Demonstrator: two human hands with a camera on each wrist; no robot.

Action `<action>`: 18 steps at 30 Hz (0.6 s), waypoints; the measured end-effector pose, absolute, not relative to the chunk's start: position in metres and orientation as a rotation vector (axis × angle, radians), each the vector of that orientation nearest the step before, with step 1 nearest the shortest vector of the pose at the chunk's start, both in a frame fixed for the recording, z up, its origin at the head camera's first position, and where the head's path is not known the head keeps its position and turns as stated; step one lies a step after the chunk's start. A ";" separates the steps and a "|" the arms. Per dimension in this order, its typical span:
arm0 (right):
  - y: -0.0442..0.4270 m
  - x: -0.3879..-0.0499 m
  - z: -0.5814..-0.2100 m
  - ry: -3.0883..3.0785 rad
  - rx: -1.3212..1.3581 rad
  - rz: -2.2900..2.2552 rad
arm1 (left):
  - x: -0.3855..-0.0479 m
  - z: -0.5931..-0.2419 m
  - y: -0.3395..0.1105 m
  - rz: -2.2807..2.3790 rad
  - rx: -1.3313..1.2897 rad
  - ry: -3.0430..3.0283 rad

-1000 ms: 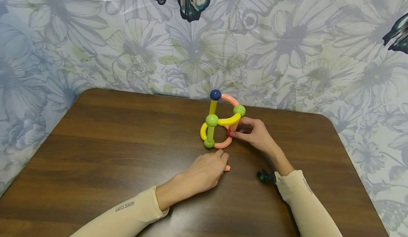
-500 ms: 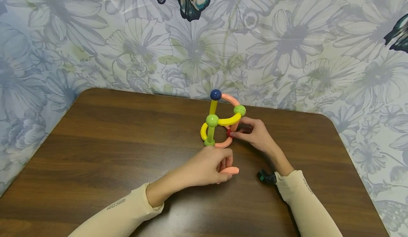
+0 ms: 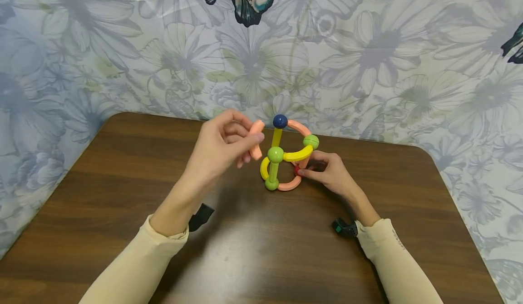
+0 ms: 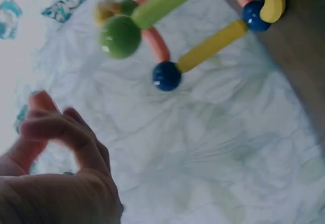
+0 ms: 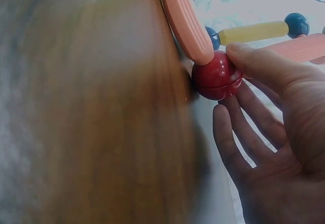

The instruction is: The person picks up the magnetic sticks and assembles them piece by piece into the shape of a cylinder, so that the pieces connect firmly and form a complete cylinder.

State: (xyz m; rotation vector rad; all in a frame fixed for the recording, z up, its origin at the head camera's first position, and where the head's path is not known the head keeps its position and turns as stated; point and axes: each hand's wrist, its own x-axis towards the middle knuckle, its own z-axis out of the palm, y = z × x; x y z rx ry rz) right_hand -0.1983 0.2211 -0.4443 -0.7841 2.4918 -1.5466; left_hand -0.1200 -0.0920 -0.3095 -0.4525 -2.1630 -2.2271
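Note:
A frame of toy magnetic sticks and balls stands upright at the table's middle back. Its dark blue ball (image 3: 280,121) tops a yellow stick, and a green ball (image 3: 275,154) sits at a front corner. My left hand (image 3: 220,147) pinches a loose curved salmon-pink stick (image 3: 256,140) between thumb and fingers, raised just left of the frame and apart from it. My right hand (image 3: 328,172) pinches the red ball (image 5: 217,76) at the frame's base. In the right wrist view a curved pink stick (image 5: 188,23) joins that ball.
The brown wooden table (image 3: 122,181) has its back edge close to a flowered wall covering (image 3: 367,67). Black straps (image 3: 200,216) show at both wrists. Other frame parts, including a yellow stick (image 4: 212,46), appear in the left wrist view.
My left hand has risen from the near side of the frame, going up and left, with the curved pink stick in its fingers. The right hand stays at the red ball.

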 end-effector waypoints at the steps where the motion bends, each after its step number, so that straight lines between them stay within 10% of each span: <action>1: 0.222 -0.198 -0.444 2.496 -0.779 -1.542 | -0.125 -0.312 -0.092 -2.246 -0.388 -2.128; 18: 0.222 -0.197 -0.443 2.493 -0.781 -1.547 | -0.163 -0.355 -0.075 -2.439 -0.090 -2.083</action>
